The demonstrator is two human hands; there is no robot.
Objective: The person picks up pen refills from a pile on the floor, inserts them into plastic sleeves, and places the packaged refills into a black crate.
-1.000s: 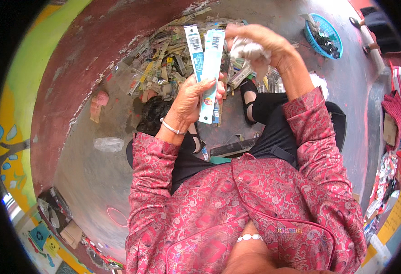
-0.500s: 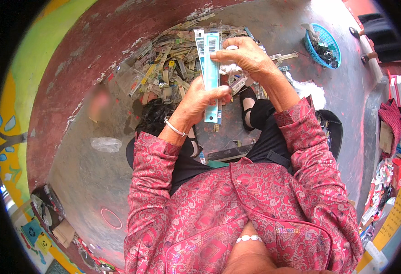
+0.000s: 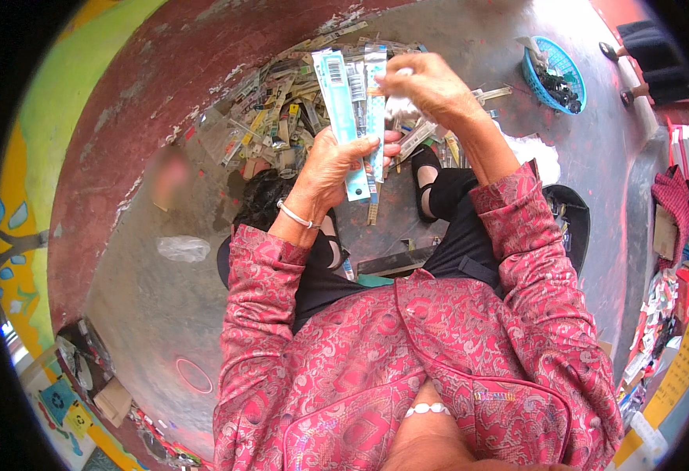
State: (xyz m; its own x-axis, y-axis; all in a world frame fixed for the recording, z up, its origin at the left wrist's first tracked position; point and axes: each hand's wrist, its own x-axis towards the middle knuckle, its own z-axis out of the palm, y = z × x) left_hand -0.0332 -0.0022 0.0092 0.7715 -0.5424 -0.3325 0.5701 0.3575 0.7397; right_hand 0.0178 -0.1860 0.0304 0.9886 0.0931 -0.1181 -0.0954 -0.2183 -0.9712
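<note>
Head view: your left hand grips two long blister packs; your right hand pinches their tops, above the packet pile.

2 long, narrow blister packs are held upright, side by side and overlapping, above the floor. The left pack shows a light turquoise card back with a white printed panel near its top end. The right pack shows a clear front with a slim dark item inside, and its lower end extends below the other. Both are gripped at their lower half. A small crumpled white piece is held against their right edge.
</note>
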